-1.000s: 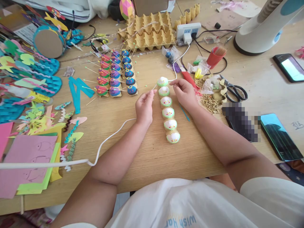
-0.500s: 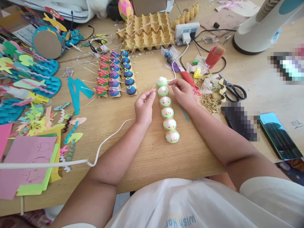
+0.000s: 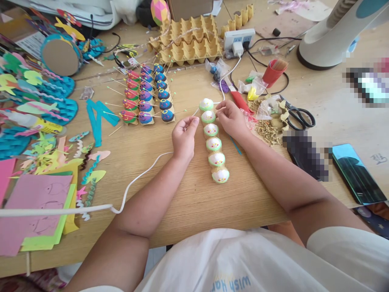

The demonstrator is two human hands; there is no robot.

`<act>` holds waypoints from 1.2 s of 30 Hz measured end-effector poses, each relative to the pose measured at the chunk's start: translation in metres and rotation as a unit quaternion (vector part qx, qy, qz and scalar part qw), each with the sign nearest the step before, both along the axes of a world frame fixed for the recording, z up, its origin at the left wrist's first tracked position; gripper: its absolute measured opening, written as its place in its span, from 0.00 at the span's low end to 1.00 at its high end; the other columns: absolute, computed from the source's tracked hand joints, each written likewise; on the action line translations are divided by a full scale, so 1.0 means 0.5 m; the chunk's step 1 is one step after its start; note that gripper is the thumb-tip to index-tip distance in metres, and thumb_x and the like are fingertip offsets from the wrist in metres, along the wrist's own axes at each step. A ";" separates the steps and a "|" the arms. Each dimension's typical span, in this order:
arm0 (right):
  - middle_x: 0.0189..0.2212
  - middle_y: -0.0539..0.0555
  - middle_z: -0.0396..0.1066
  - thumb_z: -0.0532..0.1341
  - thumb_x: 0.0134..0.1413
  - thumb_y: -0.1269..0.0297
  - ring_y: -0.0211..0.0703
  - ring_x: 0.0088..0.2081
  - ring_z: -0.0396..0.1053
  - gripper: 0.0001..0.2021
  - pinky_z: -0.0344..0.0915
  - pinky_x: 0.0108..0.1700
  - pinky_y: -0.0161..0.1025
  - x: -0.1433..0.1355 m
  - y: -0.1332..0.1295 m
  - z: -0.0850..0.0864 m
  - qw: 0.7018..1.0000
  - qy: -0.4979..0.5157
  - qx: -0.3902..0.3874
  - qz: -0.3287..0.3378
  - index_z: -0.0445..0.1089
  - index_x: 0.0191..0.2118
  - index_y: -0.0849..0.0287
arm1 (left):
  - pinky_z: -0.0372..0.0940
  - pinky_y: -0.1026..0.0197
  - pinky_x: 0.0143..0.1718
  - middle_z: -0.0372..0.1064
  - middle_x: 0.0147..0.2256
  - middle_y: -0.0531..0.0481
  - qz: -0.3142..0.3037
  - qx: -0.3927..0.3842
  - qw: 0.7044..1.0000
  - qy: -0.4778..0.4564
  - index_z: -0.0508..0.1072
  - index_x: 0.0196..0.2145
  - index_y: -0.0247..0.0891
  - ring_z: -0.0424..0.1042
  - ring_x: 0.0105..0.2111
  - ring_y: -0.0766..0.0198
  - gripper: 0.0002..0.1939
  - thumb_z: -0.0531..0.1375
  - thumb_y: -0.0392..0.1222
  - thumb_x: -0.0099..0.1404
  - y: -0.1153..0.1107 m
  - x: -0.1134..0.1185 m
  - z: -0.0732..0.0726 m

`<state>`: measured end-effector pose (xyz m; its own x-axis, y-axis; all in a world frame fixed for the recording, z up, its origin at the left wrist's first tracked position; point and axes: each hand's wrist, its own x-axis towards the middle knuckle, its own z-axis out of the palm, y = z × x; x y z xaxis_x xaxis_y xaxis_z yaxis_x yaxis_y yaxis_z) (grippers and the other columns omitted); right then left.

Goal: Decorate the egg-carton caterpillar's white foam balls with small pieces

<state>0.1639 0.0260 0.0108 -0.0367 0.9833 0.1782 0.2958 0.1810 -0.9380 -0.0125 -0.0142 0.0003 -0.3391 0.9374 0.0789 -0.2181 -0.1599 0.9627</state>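
A strip of several white and green domes (image 3: 213,144) runs down the table in front of me, the nearer ones dotted with red and yellow. To its left, my left hand (image 3: 184,136) is closed in a pinch near the second dome; what its fingertips hold is too small to name. On the strip's right, beside the top two domes, my right hand (image 3: 231,117) has its fingers curled together, and their contents cannot be made out. A white cable (image 3: 223,87) passes behind the top dome. Rows of red, purple and blue domes with pins (image 3: 146,95) stand at the back left.
Egg trays (image 3: 190,44) and a power strip (image 3: 239,38) are at the back. Scissors (image 3: 299,115), a red cup (image 3: 274,73), wood shavings and a phone (image 3: 358,174) lie right. Paper sheets (image 3: 45,202) and cut-outs cover the left.
My right hand has shifted slightly, its fingers curling closer together beside the second dome. My left hand has hardly moved.
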 end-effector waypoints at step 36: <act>0.20 0.39 0.53 0.67 0.53 0.68 0.32 0.22 0.44 0.14 0.40 0.25 0.32 -0.037 -0.044 0.047 0.913 0.341 -0.199 0.104 0.66 0.44 0.54 | 0.75 0.59 0.53 0.83 0.43 0.49 -0.046 0.041 0.998 0.011 0.87 0.39 0.44 0.81 0.47 0.61 0.17 0.78 0.56 0.57 -0.006 0.002 -0.003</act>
<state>0.1452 0.0042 0.0344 -0.2440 0.9595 -0.1410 -0.3840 -0.2291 -0.8945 -0.0115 -0.0170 -0.0012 -0.2494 0.9547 0.1621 -0.2143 -0.2177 0.9522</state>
